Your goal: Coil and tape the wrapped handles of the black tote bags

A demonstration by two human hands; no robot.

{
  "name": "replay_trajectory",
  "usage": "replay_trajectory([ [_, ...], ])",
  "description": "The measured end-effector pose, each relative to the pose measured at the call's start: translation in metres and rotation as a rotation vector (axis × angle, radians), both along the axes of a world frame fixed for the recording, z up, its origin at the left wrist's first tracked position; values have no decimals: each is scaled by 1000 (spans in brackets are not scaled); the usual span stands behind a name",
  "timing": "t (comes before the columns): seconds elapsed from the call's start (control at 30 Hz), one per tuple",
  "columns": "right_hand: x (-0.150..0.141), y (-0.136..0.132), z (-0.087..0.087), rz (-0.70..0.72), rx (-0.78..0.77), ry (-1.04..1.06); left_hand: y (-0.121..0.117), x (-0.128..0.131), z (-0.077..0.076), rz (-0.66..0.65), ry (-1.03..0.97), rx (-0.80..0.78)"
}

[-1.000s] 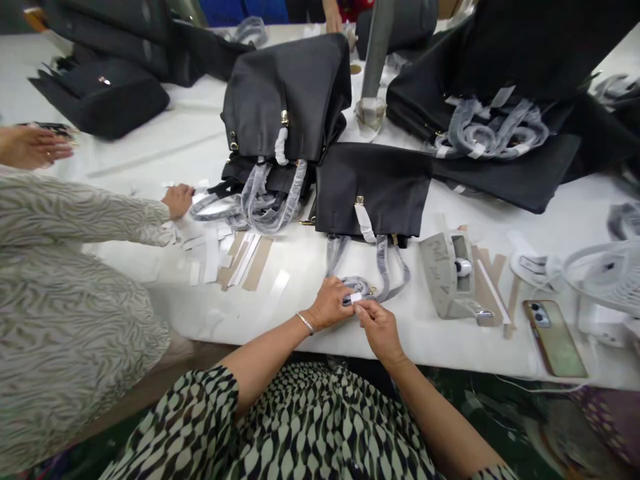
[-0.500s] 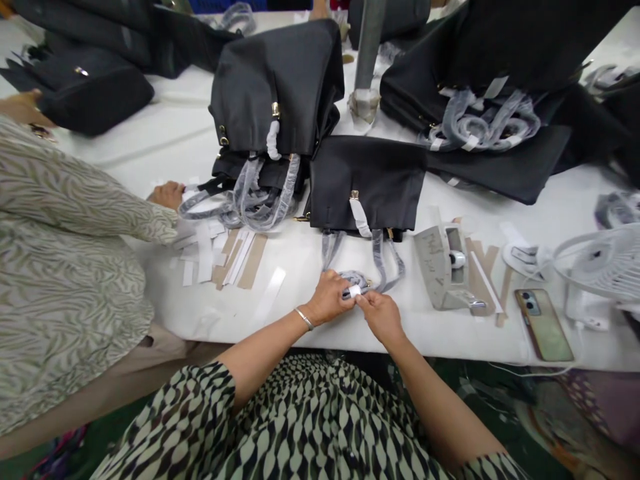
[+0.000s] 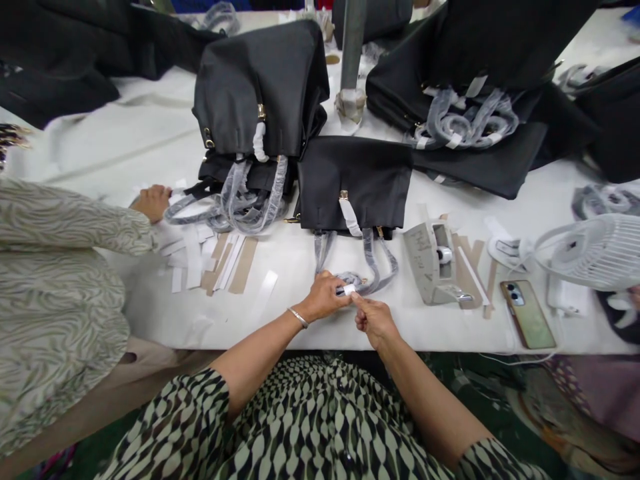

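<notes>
A black handbag lies in front of me, its plastic-wrapped handles hanging toward me. My left hand is closed around a coiled, plastic-wrapped strap beside these handles. A small white strip lies around the coil at my left fingertips. My right hand has one finger stretched to the edge of the white strip, touching or almost touching it. Its other fingers are curled in, with nothing visible in them. A white wrapped tab hangs from the bag's gold clasp.
A grey tape dispenser, a phone and a white fan are at right. Paper and card strips lie left, near a co-worker's hand. More black bags stand behind, around a metal post.
My right hand has gone from a pinch at the white strip to one extended finger, the rest curled. My left hand keeps its hold. The whole view has shifted slightly.
</notes>
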State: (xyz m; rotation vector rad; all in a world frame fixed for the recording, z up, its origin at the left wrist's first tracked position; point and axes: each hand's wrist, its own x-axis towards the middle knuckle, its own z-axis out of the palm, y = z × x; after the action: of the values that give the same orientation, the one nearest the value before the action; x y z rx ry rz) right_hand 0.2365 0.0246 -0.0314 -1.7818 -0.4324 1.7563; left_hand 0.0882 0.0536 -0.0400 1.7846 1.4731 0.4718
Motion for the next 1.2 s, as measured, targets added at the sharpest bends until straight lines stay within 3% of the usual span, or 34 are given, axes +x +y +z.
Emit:
replay_trajectory([
  [0.13,10,9,4,62,62,27,5,-3,4,-9,-106,-87],
  [0.3,18,10,4,182,115,143,18,-15,6,-147,-312,-323],
  [0.43,15,7,3,130,129,193,28,-22,3,-231,-443,-467],
  [0.6,15,6,3,152,151,128,33,-25,-3,-299,-508,-538],
  [0.87,17,6,-7,214,359,39,38,-25,-7,-202,-625,-665],
  [1.07,20,15,-16,250,366,36,40,-27,1,-113,-645,-729],
  [1.2,21,27,-19,381,419,-15,40,-32,1,-74,-730,-798],
])
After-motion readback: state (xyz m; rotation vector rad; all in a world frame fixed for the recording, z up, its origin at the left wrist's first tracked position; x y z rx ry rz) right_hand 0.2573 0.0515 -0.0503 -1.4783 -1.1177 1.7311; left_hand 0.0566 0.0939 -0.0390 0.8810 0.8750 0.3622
